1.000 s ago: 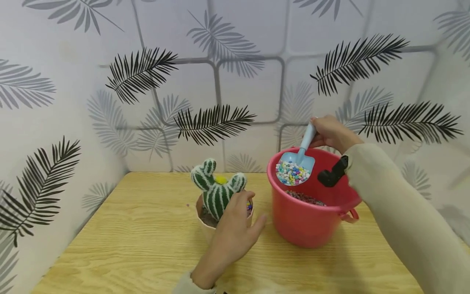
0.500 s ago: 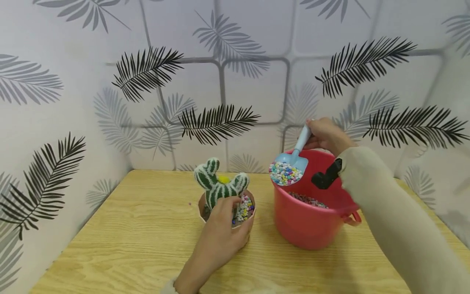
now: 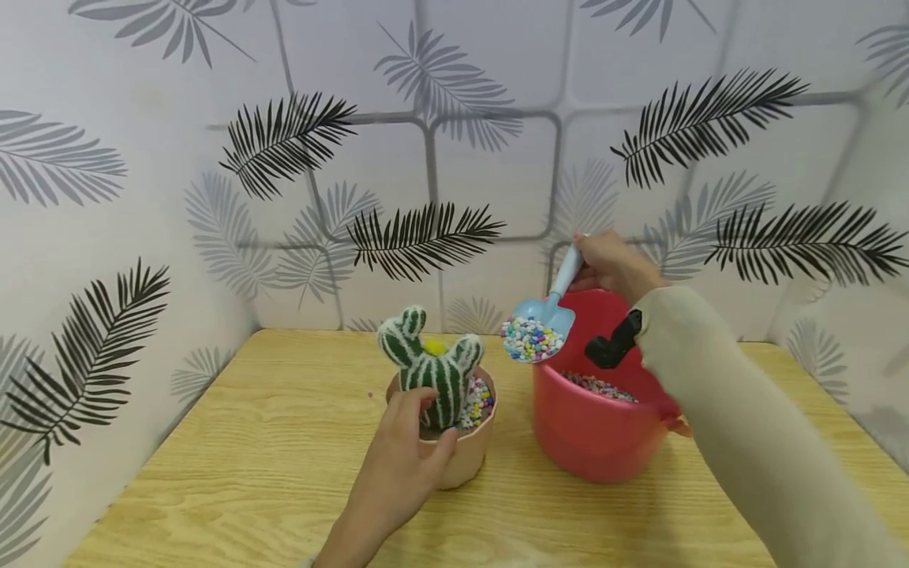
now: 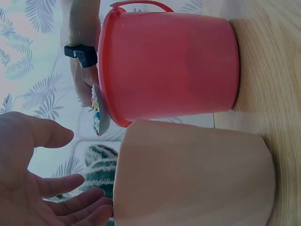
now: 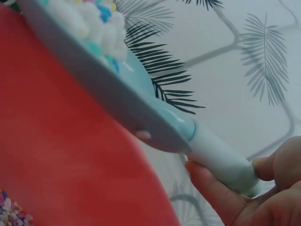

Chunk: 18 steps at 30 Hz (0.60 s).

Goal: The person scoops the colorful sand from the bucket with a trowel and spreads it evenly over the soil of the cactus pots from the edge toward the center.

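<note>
My R hand grips the blue scoop by its handle, thumb & fingers closed round it. Scoop's loaded w/ mixed-colour pebbles & hangs over the L rim of the red bucket, blade partly past it toward the pot; can't tell if it touches the rim.

My L hand is open, thumb well apart from the fingers, at the pot's near L side; can't tell if fingertips touch pot or cactus. It hides part of the pot's rim.

Cactus stands in the pot, more pebbles to its R. Pot & bucket sit near each other on the wood surface, leaf-print wall behind. My R sleeve blocks the bucket's R side.
</note>
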Each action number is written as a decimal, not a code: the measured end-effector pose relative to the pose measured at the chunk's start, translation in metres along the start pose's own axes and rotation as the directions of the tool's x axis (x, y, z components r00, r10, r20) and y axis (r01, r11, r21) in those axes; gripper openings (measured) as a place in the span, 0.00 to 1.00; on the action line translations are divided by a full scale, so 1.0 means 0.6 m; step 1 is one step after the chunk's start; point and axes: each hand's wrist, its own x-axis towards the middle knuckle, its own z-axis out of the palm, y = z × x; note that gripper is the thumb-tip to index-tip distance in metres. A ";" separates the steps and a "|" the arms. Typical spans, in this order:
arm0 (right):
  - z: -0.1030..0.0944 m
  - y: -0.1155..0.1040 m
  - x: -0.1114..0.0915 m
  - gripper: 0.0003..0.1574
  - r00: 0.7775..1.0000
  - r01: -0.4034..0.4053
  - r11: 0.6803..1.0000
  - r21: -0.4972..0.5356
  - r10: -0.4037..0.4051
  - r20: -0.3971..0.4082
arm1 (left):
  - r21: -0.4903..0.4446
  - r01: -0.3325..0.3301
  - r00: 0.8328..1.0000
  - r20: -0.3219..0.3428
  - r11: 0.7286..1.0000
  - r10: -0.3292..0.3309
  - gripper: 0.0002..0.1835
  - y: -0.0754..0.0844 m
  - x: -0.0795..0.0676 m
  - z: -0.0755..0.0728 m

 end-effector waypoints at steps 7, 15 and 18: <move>0.012 0.001 0.004 0.31 1.000 -0.006 0.999 0.044 0.005 0.030 | 0.030 0.034 0.999 -0.028 0.999 -0.034 0.20 -0.018 0.004 -0.016; 0.025 0.004 0.010 0.25 1.000 -0.005 0.999 0.038 0.005 0.006 | 0.036 0.075 0.996 -0.058 0.997 -0.072 0.21 -0.050 0.012 -0.037; 0.031 0.005 0.012 0.27 1.000 0.005 0.999 0.033 -0.006 0.008 | 0.021 0.079 0.996 -0.041 0.997 -0.078 0.23 -0.062 0.016 -0.037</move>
